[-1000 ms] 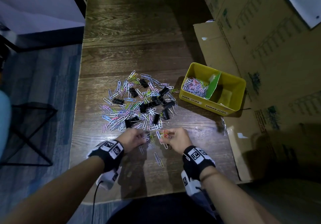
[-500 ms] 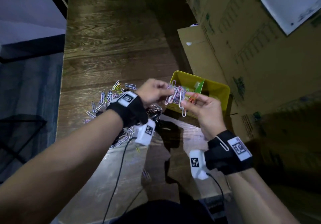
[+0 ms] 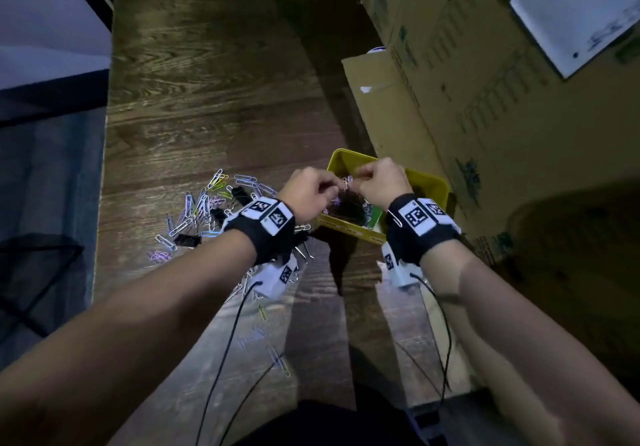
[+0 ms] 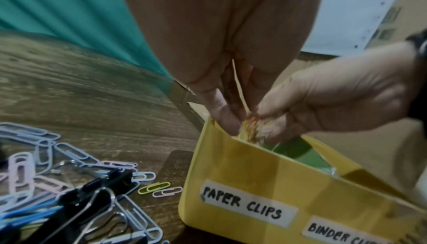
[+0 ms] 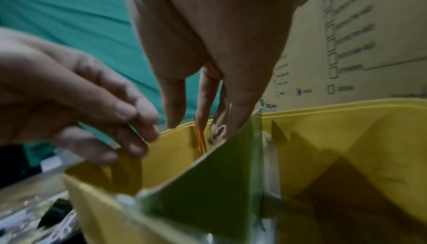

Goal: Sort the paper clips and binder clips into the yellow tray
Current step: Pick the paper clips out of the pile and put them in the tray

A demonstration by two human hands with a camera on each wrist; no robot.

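Over yellow tray (image 3: 429, 186) now, both hands lowered, apparently pinching paper clips (image 4: 251, 125).

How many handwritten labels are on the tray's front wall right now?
2: the PAPER CLIPS label on the left of the yellow tray front wall, and the BINDER CLIPS label to its right, cut off by the frame edge. More may lie beyond.

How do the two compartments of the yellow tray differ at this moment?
The PAPER CLIPS compartment holds a heap of clips, and both hands hover above it; the BINDER CLIPS compartment looks empty where visible, with no hand over it. The first lies nearer the loose pile, the second nearer the cardboard boxes. Both share the tray's yellow walls and the green divider.
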